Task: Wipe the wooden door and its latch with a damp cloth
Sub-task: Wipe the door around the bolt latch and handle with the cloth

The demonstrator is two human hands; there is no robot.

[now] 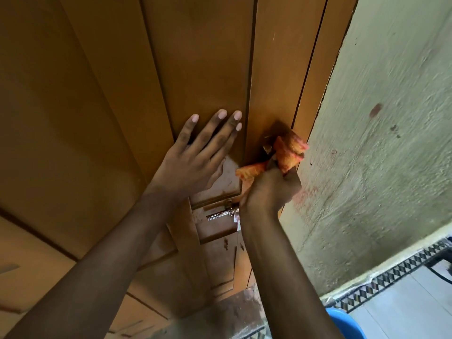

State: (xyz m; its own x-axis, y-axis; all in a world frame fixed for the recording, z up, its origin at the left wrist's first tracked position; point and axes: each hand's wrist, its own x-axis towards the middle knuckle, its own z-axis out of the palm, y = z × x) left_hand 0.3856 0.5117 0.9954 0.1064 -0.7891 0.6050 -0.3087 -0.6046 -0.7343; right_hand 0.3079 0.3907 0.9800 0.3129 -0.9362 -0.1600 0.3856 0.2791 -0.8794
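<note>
**Left palm flat on the door, right hand working the cloth at its edge**

We see both bare forearms reach up and forward from the bottom of the view to the wooden door (200, 57), which fills the left and centre of the view. Our left hand (195, 152) lies flat against a door panel, fingers straight and slightly spread, fingertips pointing up, the thumb out to the right; it holds nothing and simply presses on the wood. The left forearm runs diagonally from the lower left corner up to it.

Our right hand (271, 189) is curled tight around an orange and pink cloth (288, 152). We look at the back of this hand, so the fingers themselves are hidden. The cloth bunches out above the hand and a smaller tail sticks out to the left. The bunched part is pressed against the door's right edge strip, just beside a small dark metal fitting (267, 146) that we cannot make out clearly. The right forearm rises almost straight from the bottom edge, wrist bent slightly towards the door.

Below both hands, between the two forearms, a shiny metal latch (221, 214) sits on the door, its right end hidden behind the right wrist. To the right stands a rough pale green wall (391, 118), with a patterned tile border (391, 275) at its foot and part of a blue plastic object (344, 324) at the bottom edge.
</note>
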